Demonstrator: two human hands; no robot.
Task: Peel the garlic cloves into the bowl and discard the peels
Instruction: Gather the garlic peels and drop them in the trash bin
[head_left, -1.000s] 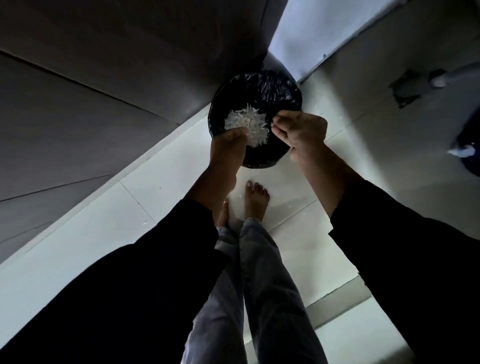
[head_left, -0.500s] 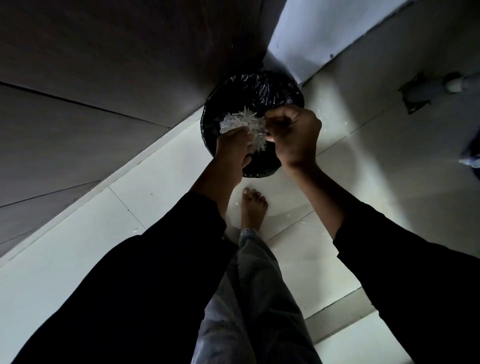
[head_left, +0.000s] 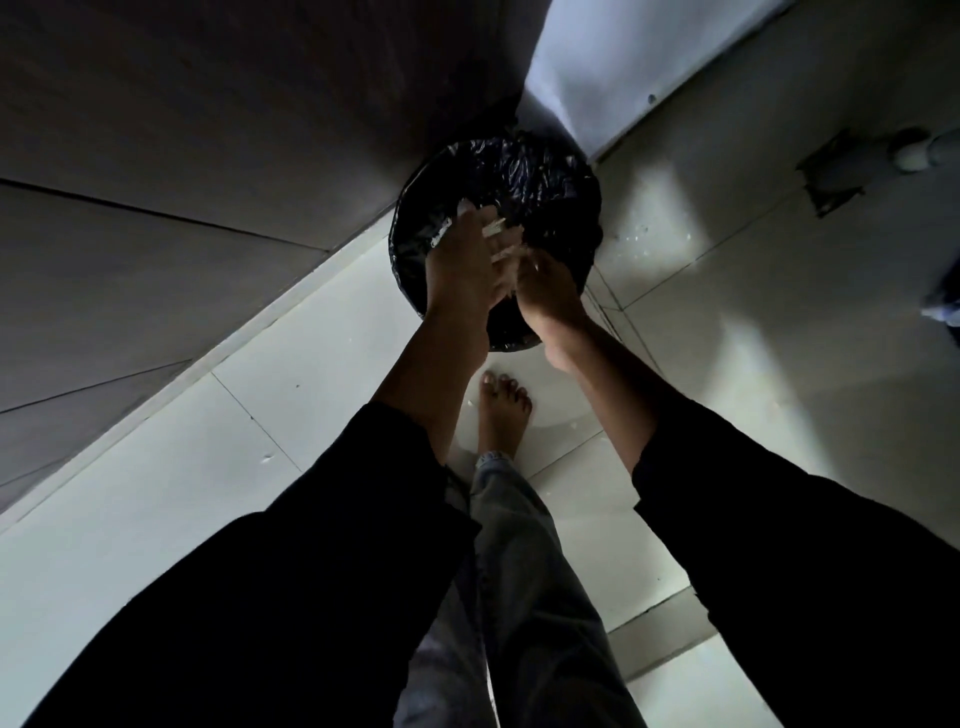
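Pale floor tiles (head_left: 171, 483) fill the dim room below the hands, with a dark cabinet front (head_left: 208, 156) rising beyond them on the left side. Directly under both hands stands a round bin lined with a black plastic bag (head_left: 540, 171), tucked into the corner where the cabinet meets a lighter wall panel (head_left: 613, 67).

The left hand (head_left: 462, 260) reaches over the bin's opening with its fingers stretched out fairly straight and spread. The right hand (head_left: 548, 283) is pressed close against it, touching it over the near side of the bin; its fingers are blurred and partly hidden, so I cannot tell how far they are curled. Whitish garlic peels (head_left: 496, 228) show between and around the fingers of the two hands, above the black liner; whether they are pinched or loose I cannot tell.

Nearer than the hands, a bare foot (head_left: 501, 410) rests on the tiles, with a grey trouser leg (head_left: 524, 571) above it. A few pale flecks (head_left: 639, 234) lie on the floor to the right of the bin.
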